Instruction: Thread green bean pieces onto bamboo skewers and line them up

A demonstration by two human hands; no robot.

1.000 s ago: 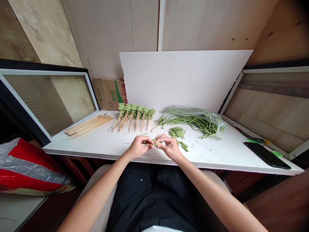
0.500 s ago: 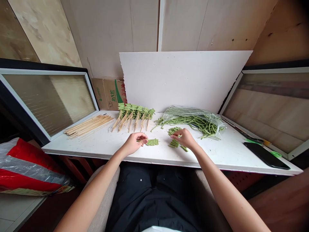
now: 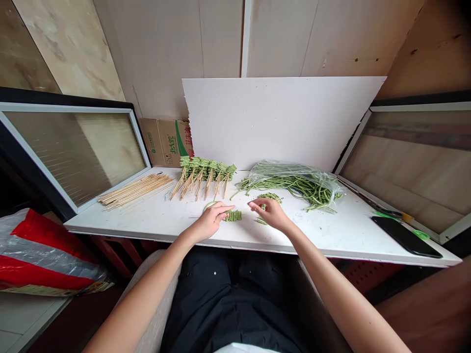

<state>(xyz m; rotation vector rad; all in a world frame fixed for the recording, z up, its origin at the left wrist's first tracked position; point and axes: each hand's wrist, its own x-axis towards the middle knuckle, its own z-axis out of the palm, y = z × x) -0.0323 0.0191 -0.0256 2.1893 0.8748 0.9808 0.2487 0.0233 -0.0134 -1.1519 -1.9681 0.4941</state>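
My left hand (image 3: 212, 220) is low over the table, left of centre, fingers closed and pointing right. A thin green bean (image 3: 208, 205) curves out behind its knuckles, seemingly held in it; the grip itself is hidden. Under and beside the fingertips, a row of short green bean pieces (image 3: 234, 215) lies side by side, with a thin stick end showing left of the hand. My right hand (image 3: 271, 214) hovers just right of this row, fingers stretched left and a little apart, nothing visible in them. Cut bean pieces (image 3: 271, 196) lie behind and partly beneath it.
Bean skewers (image 3: 208, 169) are stacked at the back, with loose bamboo sticks (image 3: 134, 191) to their left. A clear bag (image 3: 290, 171) covers long green beans (image 3: 294, 185). Scissors (image 3: 386, 211) and a black phone (image 3: 405, 237) lie right. Framed glass panels (image 3: 77, 152) flank the white table (image 3: 331, 235).
My right hand has moved left from the cut pieces, and its fingers have spread. My left hand has shifted slightly right over the bean row, and a curved bean now shows behind it.
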